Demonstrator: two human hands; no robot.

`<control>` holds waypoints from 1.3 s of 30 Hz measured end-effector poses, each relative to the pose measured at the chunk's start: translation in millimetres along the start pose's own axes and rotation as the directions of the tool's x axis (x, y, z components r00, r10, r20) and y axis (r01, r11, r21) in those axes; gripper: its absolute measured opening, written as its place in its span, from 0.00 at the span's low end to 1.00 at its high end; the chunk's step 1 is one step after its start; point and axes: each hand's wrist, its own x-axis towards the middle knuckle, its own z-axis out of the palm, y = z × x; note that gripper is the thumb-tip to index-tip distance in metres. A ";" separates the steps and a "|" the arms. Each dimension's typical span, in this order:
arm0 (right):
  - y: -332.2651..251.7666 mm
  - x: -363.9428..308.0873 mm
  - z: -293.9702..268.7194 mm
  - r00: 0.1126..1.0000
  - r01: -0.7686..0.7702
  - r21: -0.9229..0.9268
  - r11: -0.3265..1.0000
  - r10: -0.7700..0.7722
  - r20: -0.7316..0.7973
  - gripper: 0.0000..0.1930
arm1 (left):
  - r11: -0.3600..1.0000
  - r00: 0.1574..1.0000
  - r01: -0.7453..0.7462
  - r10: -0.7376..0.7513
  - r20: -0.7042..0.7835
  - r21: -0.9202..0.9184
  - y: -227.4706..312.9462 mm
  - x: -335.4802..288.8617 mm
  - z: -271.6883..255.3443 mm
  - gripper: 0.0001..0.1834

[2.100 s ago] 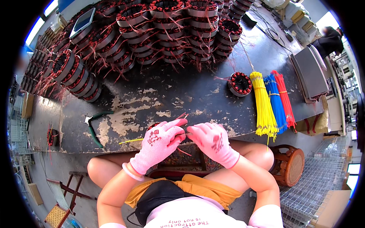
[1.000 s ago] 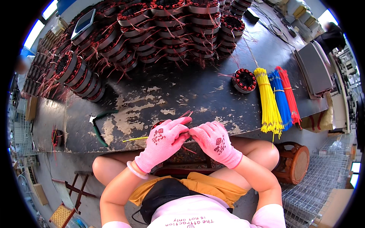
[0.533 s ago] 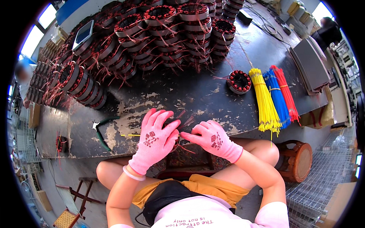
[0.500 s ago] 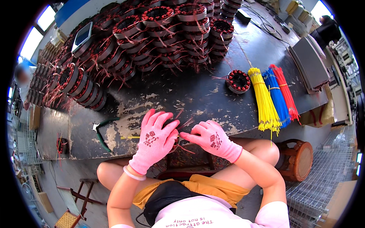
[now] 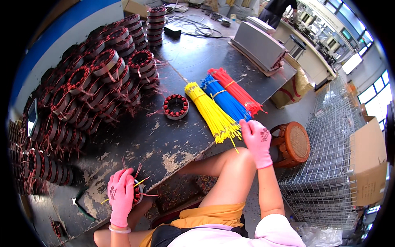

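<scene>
- The wound stator point(image 5: 138, 193) that we hold sits at the near edge of the tabletop point(image 5: 164, 144), under our left hand point(image 5: 120, 197). It is a dark ring with copper-red coils, thin red leads fanning upward from it and a yellow sleeve poking out to either side.
- Half a second ago both our hands were on this stator; now only the left hand keeps its grip, fingers curled over the ring's top and closed around it.
- Our right hand point(image 5: 256, 139) has left it and moved to the tabletop's right edge, at the tips of the yellow sleeve bundle point(image 5: 212, 113). Its fingers are bunched at the strand ends; we cannot tell whether one strand is pinched yet.
- We judge this to mean the stator is ready for another sleeve.
- Beside the yellow bundle lie a blue bundle point(image 5: 225, 99) and a red bundle point(image 5: 236, 88), touching one another.
- A single stator point(image 5: 175, 106) lies mid-tabletop; stacked stators point(image 5: 103, 82) fill the far left.
</scene>
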 end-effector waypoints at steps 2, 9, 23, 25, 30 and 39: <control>29.6 4.7 0.0 0.996 -0.069 -0.107 0.992 0.074 0.043 0.26 | 1.000 1.000 0.004 -0.005 0.012 0.007 -0.9 -1.1 -1.4 0.16; 56.1 27.0 5.2 0.901 -0.318 0.289 0.903 0.192 0.390 0.21 | 0.999 1.000 0.003 -0.004 0.020 0.038 -0.6 -2.9 -1.7 0.17; 33.6 36.6 13.5 0.999 -0.032 0.028 0.999 0.031 0.036 0.10 | 0.999 0.999 -0.013 0.014 -0.038 0.032 -2.4 -4.0 -0.2 0.15; 36.8 38.5 10.8 0.999 -0.013 0.039 0.999 0.015 -0.039 0.09 | 0.999 0.999 -0.016 0.017 -0.033 0.029 -0.6 -3.1 1.2 0.15; 54.1 32.0 -12.2 0.977 -0.203 0.522 0.828 0.209 0.048 0.06 | 0.999 0.999 -0.023 0.024 -0.047 0.023 1.2 -2.7 3.8 0.15; -128.5 -40.8 -79.8 0.914 0.295 0.758 0.582 -0.404 -0.045 0.07 | 0.755 0.713 -0.452 0.626 -0.317 0.474 75.7 -2.4 -41.8 0.37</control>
